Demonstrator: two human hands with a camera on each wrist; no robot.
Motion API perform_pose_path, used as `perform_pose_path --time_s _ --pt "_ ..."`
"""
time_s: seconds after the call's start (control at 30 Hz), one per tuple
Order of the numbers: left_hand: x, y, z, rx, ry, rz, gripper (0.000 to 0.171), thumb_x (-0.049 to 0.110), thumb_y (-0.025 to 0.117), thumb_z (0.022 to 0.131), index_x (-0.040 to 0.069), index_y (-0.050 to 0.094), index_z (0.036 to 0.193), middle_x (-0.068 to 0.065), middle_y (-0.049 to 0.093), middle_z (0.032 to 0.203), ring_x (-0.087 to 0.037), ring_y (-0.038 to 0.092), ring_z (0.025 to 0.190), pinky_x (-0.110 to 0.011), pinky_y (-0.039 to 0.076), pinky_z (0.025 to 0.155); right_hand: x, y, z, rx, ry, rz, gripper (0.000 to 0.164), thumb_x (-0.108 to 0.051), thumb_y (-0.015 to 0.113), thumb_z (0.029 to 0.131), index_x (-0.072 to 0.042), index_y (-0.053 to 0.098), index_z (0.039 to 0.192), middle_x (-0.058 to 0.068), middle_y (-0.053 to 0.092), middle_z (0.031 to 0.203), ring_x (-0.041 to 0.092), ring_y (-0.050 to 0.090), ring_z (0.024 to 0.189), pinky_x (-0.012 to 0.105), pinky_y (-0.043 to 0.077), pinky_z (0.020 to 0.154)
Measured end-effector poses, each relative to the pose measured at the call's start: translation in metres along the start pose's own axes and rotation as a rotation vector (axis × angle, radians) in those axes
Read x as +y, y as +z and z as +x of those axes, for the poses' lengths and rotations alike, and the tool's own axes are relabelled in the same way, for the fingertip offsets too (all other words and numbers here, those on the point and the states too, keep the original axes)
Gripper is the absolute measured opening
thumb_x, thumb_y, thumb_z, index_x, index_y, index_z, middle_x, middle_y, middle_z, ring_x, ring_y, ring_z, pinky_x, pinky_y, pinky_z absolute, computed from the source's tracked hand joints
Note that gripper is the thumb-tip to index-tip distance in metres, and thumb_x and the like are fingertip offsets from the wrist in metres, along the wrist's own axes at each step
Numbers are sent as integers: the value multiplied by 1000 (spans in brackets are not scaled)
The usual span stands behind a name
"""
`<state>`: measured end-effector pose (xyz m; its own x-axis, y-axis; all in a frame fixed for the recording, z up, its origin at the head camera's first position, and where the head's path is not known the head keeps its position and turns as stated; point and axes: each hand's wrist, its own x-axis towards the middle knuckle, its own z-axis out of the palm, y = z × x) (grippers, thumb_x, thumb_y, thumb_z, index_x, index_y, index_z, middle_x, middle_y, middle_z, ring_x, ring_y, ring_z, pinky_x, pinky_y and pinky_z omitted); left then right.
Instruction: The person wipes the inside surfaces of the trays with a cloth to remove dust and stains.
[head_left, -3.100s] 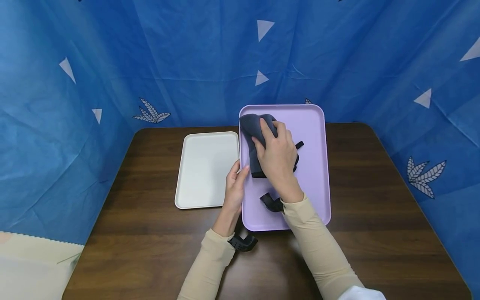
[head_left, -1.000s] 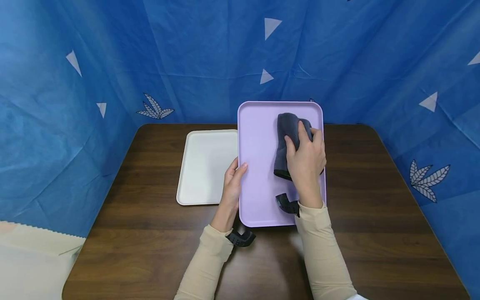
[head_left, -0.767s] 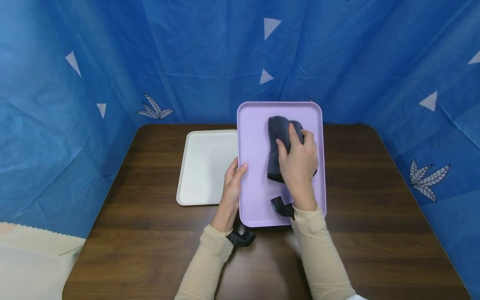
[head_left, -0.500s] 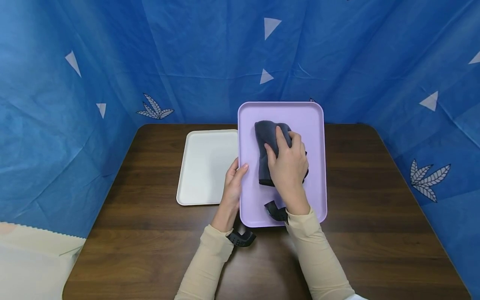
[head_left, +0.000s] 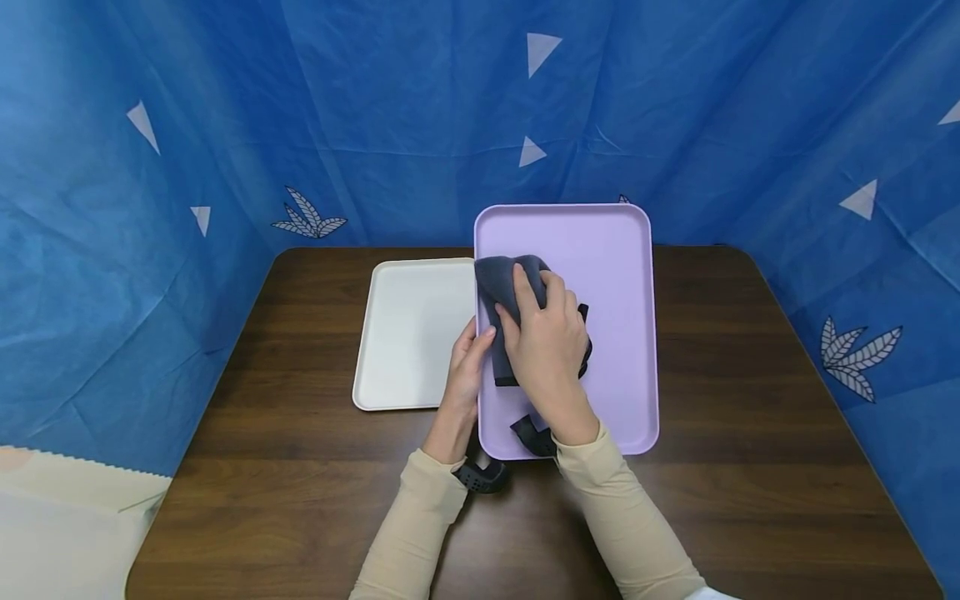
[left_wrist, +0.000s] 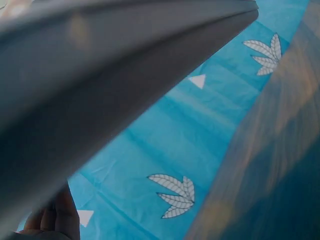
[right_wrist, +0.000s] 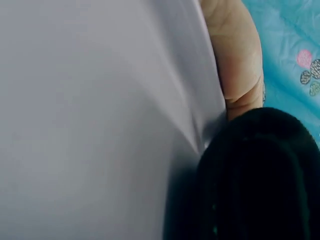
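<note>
Background: blue curtain (head_left: 375, 125) behind wooden counter (head_left: 285, 450)
Left grip (head_left: 465, 375): pinches lavender tray (head_left: 607, 275) by left rim, apparently for steadiness
Right grip (head_left: 546, 342): curled over gray cloth (head_left: 501, 287), against tray's left side

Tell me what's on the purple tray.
A dark grey cloth, held by the right hand near the left side of the purple tray, whose rim the left hand grips. The surface beneath cloth and hand is covered and cannot be seen.

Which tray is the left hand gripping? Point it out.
The purple tray, whose edge the left hand grips, the dark cloth over it. The white tray lies flat on the table.
</note>
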<state>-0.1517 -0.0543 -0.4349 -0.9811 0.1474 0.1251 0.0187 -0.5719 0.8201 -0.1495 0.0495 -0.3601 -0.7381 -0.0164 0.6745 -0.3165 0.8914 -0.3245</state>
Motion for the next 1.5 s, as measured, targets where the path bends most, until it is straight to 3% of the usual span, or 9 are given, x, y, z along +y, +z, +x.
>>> perform_pose_path --time_s 0.17,0.5,0.77,0.93,1.17,1.5 --pt "1 -1 0 -5 -18 -17 39 15 41 101 6 46 139 9 67 104 -3 64 91 -19 52 79 -1 -1 0 -12 -1 8 45 -23 72 89 -6 63 130 26 58 121 40 61 92 50 52 65" --pt "4 0 -1 -44 -61 -66 53 17 37 100 8 30 152 10 63 119 -2 61 102 -19 49 87 -3 -1 -1 -14 -9 26 46 -24 72 89 -6 63 130 27 59 121 40 61 94 50 53 69" --pt "5 -1 -1 -56 -66 -50 61 17 35 98 21 18 157 -2 36 153 -4 51 121 -19 44 96 -4 0 -2 -19 -25 35 46 -23 73 89 -6 63 130 27 59 121 40 61 94 51 54 70" --pt "5 0 0 -45 -66 -71 60 15 32 98 23 18 156 -3 36 152 -4 51 120 -19 44 95 -2 -1 -1 -29 -35 39 46 -23 73 88 -7 63 130 26 59 122 39 61 95 51 54 72" --pt "5 1 1 -82 -66 -86 59 14 29 99 22 18 157 -3 36 150 -7 50 120 -21 43 97 5 -4 -2 -41 -14 45 48 -24 74 88 -8 62 131 26 59 122 39 62 99 51 55 75" --pt "4 1 0 -33 -82 -55 61 15 32 99 22 17 157 -6 27 157 -10 42 128 -24 39 102 19 -12 2 -55 75 48 49 -26 73 88 -9 61 132 27 58 123 41 61 102 54 54 76"
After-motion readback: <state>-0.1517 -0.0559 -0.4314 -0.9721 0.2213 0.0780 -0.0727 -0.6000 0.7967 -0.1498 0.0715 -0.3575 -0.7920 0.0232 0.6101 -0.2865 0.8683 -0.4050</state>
